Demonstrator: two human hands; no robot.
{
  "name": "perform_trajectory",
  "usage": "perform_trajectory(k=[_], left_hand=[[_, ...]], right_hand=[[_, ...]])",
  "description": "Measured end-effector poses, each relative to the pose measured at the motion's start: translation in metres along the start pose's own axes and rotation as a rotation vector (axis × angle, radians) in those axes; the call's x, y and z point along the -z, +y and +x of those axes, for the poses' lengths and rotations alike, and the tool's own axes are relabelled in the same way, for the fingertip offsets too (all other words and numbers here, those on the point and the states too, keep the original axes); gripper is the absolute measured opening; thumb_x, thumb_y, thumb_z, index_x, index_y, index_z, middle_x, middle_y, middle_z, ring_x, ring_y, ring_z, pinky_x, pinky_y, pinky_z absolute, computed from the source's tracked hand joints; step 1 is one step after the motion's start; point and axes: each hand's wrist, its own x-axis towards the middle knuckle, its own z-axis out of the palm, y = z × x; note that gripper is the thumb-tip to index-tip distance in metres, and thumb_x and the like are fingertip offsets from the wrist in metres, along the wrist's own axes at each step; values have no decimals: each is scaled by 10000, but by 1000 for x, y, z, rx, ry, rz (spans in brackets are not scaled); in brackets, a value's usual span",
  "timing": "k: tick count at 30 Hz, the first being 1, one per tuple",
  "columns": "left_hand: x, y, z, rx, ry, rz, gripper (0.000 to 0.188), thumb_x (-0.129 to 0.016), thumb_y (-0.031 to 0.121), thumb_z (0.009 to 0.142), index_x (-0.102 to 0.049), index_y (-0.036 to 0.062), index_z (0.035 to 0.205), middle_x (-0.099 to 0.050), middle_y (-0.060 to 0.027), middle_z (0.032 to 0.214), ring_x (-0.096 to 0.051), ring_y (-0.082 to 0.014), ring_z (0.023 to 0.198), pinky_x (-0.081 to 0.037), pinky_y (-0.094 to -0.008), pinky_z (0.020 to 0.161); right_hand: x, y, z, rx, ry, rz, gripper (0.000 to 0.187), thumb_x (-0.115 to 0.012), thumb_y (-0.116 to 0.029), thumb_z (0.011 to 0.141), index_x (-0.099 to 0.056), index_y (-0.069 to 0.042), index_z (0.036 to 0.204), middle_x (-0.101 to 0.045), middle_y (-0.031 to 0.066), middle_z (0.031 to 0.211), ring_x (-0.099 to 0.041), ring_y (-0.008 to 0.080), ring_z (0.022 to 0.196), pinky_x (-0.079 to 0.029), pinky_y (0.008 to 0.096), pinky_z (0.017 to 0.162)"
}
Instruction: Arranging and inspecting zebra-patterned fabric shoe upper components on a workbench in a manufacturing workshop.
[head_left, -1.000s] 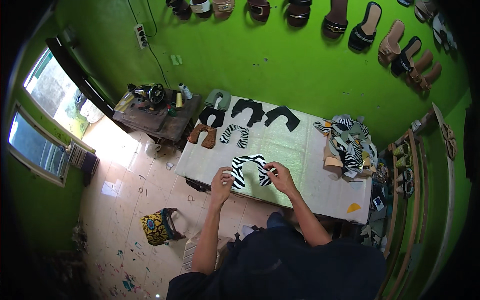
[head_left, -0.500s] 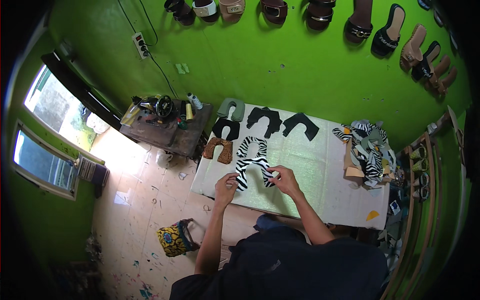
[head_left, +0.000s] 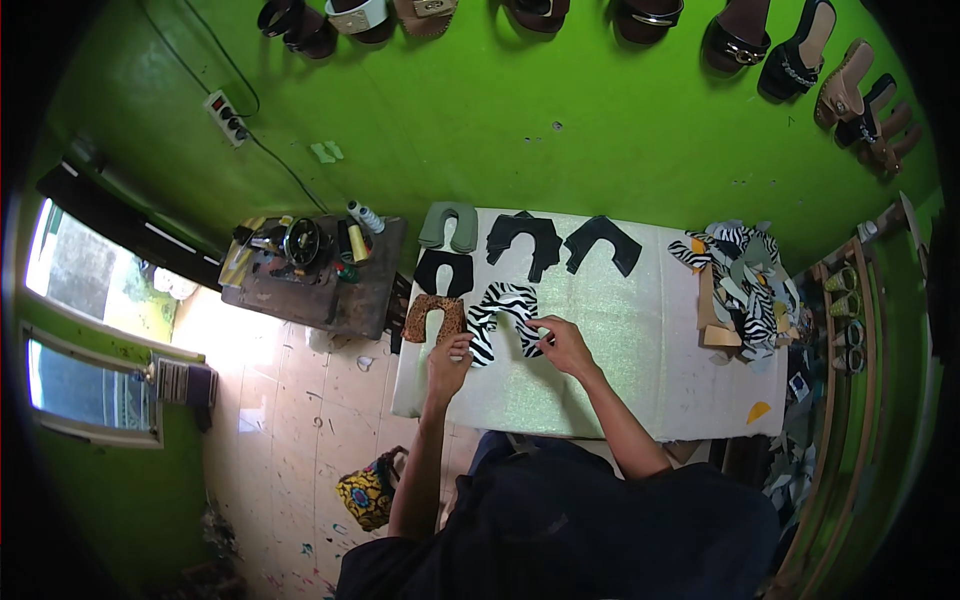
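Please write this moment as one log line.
held: black-and-white zebra-striped U-shaped piece | left hand: left leg | right hand: right leg | nearby: brown dark-speckled U-shaped piece | below: pale table

No word, number or sign could be read with certainty, because the pale mark [head_left: 557,525] on the dark shirt [head_left: 620,510] was too faint, and the silver ornament [head_left: 798,72] on the black sandal [head_left: 783,82] was too small.

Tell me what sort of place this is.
Probably a small sandal-making workshop: sandals line the green wall, a sewing machine stands at left, and U-shaped pieces lie on the pale table.
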Motion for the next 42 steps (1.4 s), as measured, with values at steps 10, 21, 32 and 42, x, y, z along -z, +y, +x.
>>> perform_trajectory(k=[10, 21, 32, 42], left_hand=[[8, -24, 82, -99, -220, 59, 317, -631, -59, 795, -704, 52, 1083, -685, -80, 865, -664, -137, 774, -530, -264, 700], [-4, -67, 140, -29, -444, 68, 309, -627, -71, 789, -688, 36, 1072, -657, -90, 840, -633, -156, 754, -530, -279, 718], [-24, -91, 155, 27, -470, 146, 293, -628, -89, 799, -684, 27, 1062, -673, -118, 897, -645, -186, 779, -534, -289, 737], [-38, -104, 150, -91, -469, 370, 370, -662, -36, 799, -623, 43, 1159, -622, -167, 1057, -614, -301, 976, -508, -386, 872]], right_hand=[[-36, 22, 33, -95, 211, -149, 476, -659, 94, 800, -638, -59, 1250, -641, 164, 1192, -692, 250, 850, -562, 333, 799], [-63, 51, 68, -226, 375, -233, 437, -624, 89, 802, -654, -44, 1217, -642, 193, 1141, -682, 304, 903, -545, 367, 849], [-68, 72, 79, -284, 402, -264, 386, -576, 72, 806, -671, -19, 1169, -630, 225, 1105, -619, 384, 1028, -490, 395, 929], [-74, 96, 83, -249, 394, -304, 384, -580, 31, 835, -618, -22, 1214, -598, 203, 1138, -602, 393, 1033, -491, 426, 930]])
